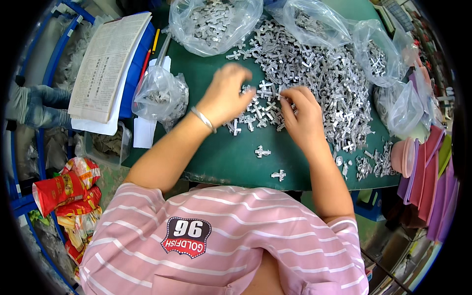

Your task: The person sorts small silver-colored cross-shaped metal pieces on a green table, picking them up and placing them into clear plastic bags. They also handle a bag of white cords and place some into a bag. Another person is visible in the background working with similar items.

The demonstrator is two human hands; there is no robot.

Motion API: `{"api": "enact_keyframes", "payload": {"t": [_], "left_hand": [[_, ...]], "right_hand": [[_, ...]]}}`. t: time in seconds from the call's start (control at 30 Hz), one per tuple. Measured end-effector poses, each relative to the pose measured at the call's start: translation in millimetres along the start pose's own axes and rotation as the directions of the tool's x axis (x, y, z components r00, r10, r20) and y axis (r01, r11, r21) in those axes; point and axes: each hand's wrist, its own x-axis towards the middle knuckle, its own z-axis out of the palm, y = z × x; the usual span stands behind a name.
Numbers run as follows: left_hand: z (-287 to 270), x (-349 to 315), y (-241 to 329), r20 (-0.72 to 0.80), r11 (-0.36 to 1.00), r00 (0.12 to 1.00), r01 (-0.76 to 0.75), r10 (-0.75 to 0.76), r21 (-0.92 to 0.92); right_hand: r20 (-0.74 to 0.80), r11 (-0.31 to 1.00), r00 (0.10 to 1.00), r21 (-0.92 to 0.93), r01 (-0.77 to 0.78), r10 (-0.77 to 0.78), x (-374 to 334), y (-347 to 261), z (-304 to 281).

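Observation:
Across the green tabletop (216, 162) spreads a large heap of small silver cross-shaped metal pieces (339, 88). My left hand (226, 93), a bangle at its wrist, hovers at the heap's left edge, slightly blurred, thumb and fingers apart with nothing seen between them. At the near edge of the heap, my right hand (304, 118) pinches a small silver metal piece (280, 93) between thumb and fingertips, mostly hidden by them. Looser cross-shaped pieces (265, 110) lie between both hands. Two single crosses, one a cross-shaped piece (262, 151), lie nearer my body.
Clear plastic bags of silver pieces stand behind, including a full bag (214, 24), and at right, a bag (376, 59). On the left are a small tied bag (160, 93), printed sheets (105, 69) on a blue bin, and pencils (156, 42). Pink cups (403, 155) edge the right corner.

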Motion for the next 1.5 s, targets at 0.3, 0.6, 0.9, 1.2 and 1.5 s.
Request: {"api": "enact_keyframes", "payload": {"t": [0.3,0.6,0.9,1.2,1.5], "left_hand": [[12.5,-31.4,27.2,-0.079,0.984,0.986,-0.152,0.145,-0.089],[-3.7,-57.9,31.8,0.14,0.994,0.989,-0.055,0.042,0.09],[1.8,-44.3,27.4,0.143,0.999,0.99,-0.006,0.012,-0.048],[1.1,-64.7,43.1,0.183,0.996,0.981,-0.051,0.063,-0.068],[27.1,-45.1,42.8,0.009,0.961,0.992,-0.121,0.127,-0.248]], "right_hand": [[0.097,0.83,0.966,-0.496,0.255,-0.239,97.6,58.7,86.2],[-0.181,0.992,0.983,0.128,-0.016,0.039,-24.3,31.2,-11.5],[-0.628,0.645,0.501,0.002,-0.764,0.595,-184.4,117.3,-190.5],[-0.372,0.856,0.874,-0.29,-0.429,0.312,-155.2,60.5,-137.7],[0.268,0.995,0.963,0.072,-0.063,0.041,-130.5,-13.9,-53.2]]}}
